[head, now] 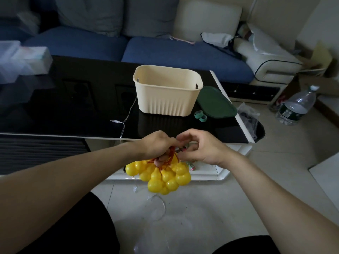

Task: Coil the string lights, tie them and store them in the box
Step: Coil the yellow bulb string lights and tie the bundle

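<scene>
Two hands meet just past the near edge of the glossy black table (77,99); left hand (156,143) grips the string lights (163,176), a bunch of smooth yellow gourd-shaped bulbs on red cords hanging over pale floor tiles; right hand (200,149) pinches a small piece beside it; ribbed cream box (167,99) stands open on the table, apart from them, with a green lid (216,103) and green bands (200,116) to its right; a clear wire (128,110) trails off the table's near edge; bottle (298,105) label unreadable.

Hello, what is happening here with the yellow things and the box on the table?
A person is gathering string lights shaped like yellow gourds. The left hand holds the bunch by its red strings, and the right hand works at the top of the bunch. A clear wire still trails over the black table. The beige box stands open, its green lid beside it, with two green bands nearby.
</scene>
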`<action>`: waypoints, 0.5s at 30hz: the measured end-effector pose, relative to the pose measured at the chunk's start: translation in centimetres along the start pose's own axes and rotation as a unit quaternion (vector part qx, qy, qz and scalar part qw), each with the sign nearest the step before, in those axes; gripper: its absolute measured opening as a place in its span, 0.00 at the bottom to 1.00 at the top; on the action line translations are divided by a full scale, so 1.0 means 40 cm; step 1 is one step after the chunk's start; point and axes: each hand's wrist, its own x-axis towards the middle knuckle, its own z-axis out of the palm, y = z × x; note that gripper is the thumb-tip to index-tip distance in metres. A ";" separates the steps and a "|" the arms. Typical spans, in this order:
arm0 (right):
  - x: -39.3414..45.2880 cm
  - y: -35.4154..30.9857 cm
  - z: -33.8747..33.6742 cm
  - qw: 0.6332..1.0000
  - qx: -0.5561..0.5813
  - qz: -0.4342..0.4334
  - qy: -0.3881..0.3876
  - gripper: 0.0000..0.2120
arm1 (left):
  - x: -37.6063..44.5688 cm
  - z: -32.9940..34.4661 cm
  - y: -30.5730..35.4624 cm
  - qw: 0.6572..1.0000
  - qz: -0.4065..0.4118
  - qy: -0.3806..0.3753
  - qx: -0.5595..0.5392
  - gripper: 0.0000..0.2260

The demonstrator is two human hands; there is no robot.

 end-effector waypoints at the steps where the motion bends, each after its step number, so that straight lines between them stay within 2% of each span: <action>1: 0.000 -0.001 0.005 1.000 0.024 -0.001 -0.008 0.23 | 0.000 0.001 0.002 1.000 0.007 -0.002 -0.006 0.24; 6: 0.000 -0.009 0.023 0.998 0.060 -0.011 -0.020 0.19 | 0.004 0.005 -0.001 0.998 0.028 0.027 -0.046 0.25; 11: 0.011 -0.013 0.026 0.992 0.126 0.013 -0.021 0.08 | 0.005 0.005 0.008 0.996 0.028 0.068 -0.057 0.24; 15: 0.016 -0.019 0.032 0.998 -0.018 -0.040 0.040 0.11 | 0.000 0.009 0.020 0.992 0.028 0.117 -0.040 0.19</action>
